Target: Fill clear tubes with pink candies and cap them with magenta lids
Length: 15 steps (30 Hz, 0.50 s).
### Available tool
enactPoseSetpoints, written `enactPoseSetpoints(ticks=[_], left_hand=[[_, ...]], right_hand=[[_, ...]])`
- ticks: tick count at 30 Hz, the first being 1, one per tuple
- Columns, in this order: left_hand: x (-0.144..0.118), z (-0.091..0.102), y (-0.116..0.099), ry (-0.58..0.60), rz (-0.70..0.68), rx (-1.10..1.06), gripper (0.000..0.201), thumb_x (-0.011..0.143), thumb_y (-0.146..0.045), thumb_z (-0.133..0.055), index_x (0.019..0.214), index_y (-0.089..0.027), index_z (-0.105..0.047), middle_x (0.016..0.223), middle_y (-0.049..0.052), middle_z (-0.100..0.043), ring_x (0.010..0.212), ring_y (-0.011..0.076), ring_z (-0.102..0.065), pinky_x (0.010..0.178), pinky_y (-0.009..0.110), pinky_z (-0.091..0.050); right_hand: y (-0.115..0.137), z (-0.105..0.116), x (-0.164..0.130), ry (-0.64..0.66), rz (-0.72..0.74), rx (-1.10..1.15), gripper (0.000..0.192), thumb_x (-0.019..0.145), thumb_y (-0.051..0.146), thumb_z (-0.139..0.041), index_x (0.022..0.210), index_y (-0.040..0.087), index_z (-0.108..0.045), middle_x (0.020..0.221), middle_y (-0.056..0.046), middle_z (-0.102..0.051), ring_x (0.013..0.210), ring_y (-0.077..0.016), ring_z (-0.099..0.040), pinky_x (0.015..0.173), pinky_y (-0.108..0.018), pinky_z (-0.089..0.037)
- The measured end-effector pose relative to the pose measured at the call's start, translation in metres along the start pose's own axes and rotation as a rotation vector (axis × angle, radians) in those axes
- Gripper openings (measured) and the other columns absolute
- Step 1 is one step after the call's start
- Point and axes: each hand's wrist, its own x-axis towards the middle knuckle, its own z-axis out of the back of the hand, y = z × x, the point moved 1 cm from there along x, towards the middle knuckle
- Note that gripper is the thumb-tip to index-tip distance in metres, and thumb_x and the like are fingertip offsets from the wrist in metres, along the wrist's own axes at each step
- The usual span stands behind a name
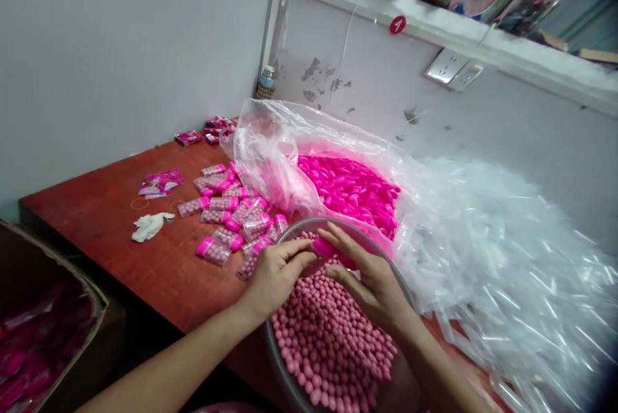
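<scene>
My left hand (276, 271) and my right hand (369, 278) meet over a metal bowl (277, 361) filled with small pink candy balls (328, 342). Between their fingertips they pinch a bright pink cap (324, 247) on a small tube; the tube itself is mostly hidden by the fingers. Just left of my left hand lies a pile of filled clear tubes with pink caps (226, 213). Behind the bowl an open plastic bag (270, 143) holds a heap of loose pink caps (352, 188).
A big heap of empty clear tubes (506, 271) covers the right of the red-brown table (106, 207). A crumpled white glove (150, 225), pink wrappers (161, 181) and small pink boxes (188, 137) lie at the left. A cardboard box (53, 329) with pink packets stands at lower left.
</scene>
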Motion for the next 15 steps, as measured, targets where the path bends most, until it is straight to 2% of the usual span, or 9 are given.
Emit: enactPoseSetpoints(ticks=[2,4,7,9,12,15], left_hand=[[0.003,0.002,0.000,-0.032,0.079,-0.117,0.024,0.079,-0.020,-0.056,0.100,-0.015,-0.067,0.097,0.004,-0.071,0.087,0.0180,-0.064,0.078,0.025,-0.049],[0.003,0.004,0.002,-0.033,0.118,-0.161,0.026,0.079,-0.020,-0.057,0.102,-0.014,-0.067,0.097,0.005,-0.071,0.086,0.0185,-0.065,0.075,0.026,-0.050],[0.000,0.004,0.002,-0.003,0.031,-0.066,0.023,0.079,-0.017,-0.058,0.099,-0.018,-0.069,0.097,0.001,-0.071,0.088,0.0168,-0.064,0.079,0.024,-0.048],[-0.002,0.002,0.000,0.054,-0.053,0.025,0.024,0.079,-0.015,-0.058,0.099,-0.023,-0.069,0.095,-0.001,-0.071,0.088,0.0156,-0.064,0.081,0.023,-0.047],[-0.006,-0.002,-0.003,0.134,-0.127,0.093,0.025,0.082,-0.017,-0.057,0.102,-0.026,-0.068,0.096,-0.001,-0.071,0.086,0.0148,-0.064,0.079,0.023,-0.047],[-0.007,-0.003,-0.003,0.136,-0.164,0.125,0.026,0.083,-0.016,-0.056,0.104,-0.025,-0.067,0.098,0.001,-0.070,0.089,0.0152,-0.063,0.082,0.024,-0.046]], right_hand=[[-0.007,0.005,-0.005,-0.062,-0.165,0.265,0.052,0.085,0.024,-0.055,0.133,0.028,-0.036,0.132,-0.007,-0.048,0.117,-0.0221,-0.049,0.096,-0.039,-0.042],[-0.019,0.006,-0.013,-0.141,-0.284,0.514,0.040,0.084,0.026,-0.056,0.123,0.026,-0.049,0.120,-0.006,-0.057,0.104,-0.0205,-0.057,0.088,-0.036,-0.047],[-0.032,0.003,-0.020,-0.217,-0.387,0.797,0.019,0.082,0.030,-0.059,0.099,0.023,-0.063,0.084,-0.002,-0.067,0.073,-0.0137,-0.063,0.069,-0.026,-0.050],[-0.035,0.001,-0.018,-0.230,-0.424,0.893,0.016,0.079,0.031,-0.063,0.090,0.021,-0.065,0.078,-0.001,-0.067,0.069,-0.0122,-0.061,0.067,-0.024,-0.049],[-0.030,-0.003,-0.009,-0.095,-0.517,0.974,0.025,0.073,0.034,-0.068,0.093,0.018,-0.066,0.092,-0.005,-0.067,0.080,-0.0158,-0.062,0.076,-0.029,-0.048],[-0.023,-0.007,-0.003,0.080,-0.628,1.062,0.031,0.074,0.034,-0.067,0.100,0.017,-0.065,0.100,-0.010,-0.066,0.088,-0.0210,-0.062,0.081,-0.039,-0.048]])
